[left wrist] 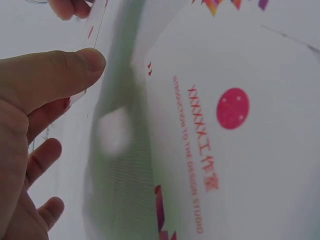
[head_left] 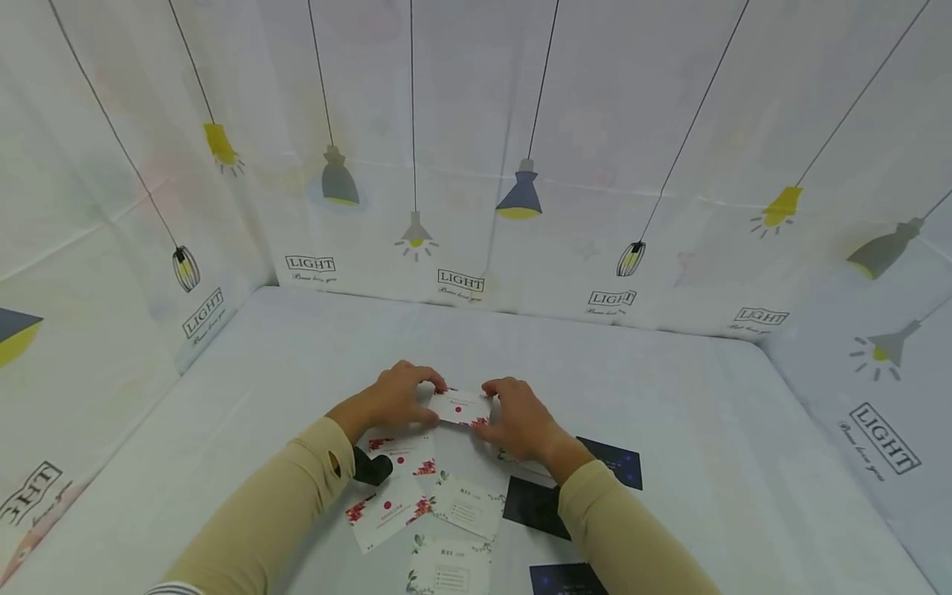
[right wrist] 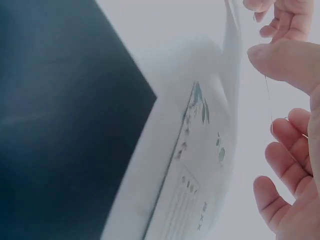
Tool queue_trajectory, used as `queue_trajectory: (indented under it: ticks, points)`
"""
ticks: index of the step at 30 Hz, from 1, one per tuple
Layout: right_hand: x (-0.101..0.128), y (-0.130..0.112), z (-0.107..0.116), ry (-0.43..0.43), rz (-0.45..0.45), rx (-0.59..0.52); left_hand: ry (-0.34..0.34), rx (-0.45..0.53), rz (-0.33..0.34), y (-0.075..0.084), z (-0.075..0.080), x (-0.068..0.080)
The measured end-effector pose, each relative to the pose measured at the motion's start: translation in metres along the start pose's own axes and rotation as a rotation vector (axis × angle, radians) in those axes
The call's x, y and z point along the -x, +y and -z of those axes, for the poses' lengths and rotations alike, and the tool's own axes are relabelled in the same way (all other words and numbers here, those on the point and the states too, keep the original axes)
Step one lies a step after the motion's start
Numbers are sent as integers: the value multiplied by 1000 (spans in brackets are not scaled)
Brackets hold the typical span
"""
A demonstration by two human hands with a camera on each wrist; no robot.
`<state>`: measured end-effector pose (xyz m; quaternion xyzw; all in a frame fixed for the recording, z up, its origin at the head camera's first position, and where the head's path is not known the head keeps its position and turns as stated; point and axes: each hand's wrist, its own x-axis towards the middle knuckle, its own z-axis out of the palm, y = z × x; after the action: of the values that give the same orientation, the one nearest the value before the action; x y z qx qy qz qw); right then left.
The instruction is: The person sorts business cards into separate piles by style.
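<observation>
Both hands pinch one white card with a red dot (head_left: 461,407) just above the table (head_left: 669,413).

The left hand (head_left: 397,397) and right hand (head_left: 521,417) clamp its opposite short ends, thumbs on the edges. Below the grip, toward the person, lie two more red-dot cards (head_left: 387,511), three green-leaf cards (head_left: 470,506) and three dark blue cards (head_left: 535,508), loosely scattered, some overlapping.

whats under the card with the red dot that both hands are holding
The card, pinched by the left hand and right hand, hangs over the white table cover. More red-dot cards lie nearer the person. What lies directly beneath it is hidden.
</observation>
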<state>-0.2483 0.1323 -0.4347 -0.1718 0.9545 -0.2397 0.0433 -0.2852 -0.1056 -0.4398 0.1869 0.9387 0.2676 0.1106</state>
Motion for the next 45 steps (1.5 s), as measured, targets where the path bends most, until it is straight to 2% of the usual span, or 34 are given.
queue_trajectory:
  ticks: [6, 15, 26, 31, 38, 45]
  points:
    - [-9, -1, 0, 20, -26, 1, 25, 17, -30, -1, 6, -8]
    - [-26, -5, 0, 81, -24, -74, 51, -4, -19, -8, 17, -19]
    - [-47, -6, -4, 74, -40, -120, 55, 30, 18, -18, 24, -28]
    - [-57, -6, -11, 67, -55, -132, 51, 44, 53, -29, 22, -34]
    - [-69, -7, -17, 29, -80, -156, 53, 47, 50, -42, 21, -39]
    - [-76, -9, -21, 27, -91, -192, 50, 101, 67, -50, 22, -40]
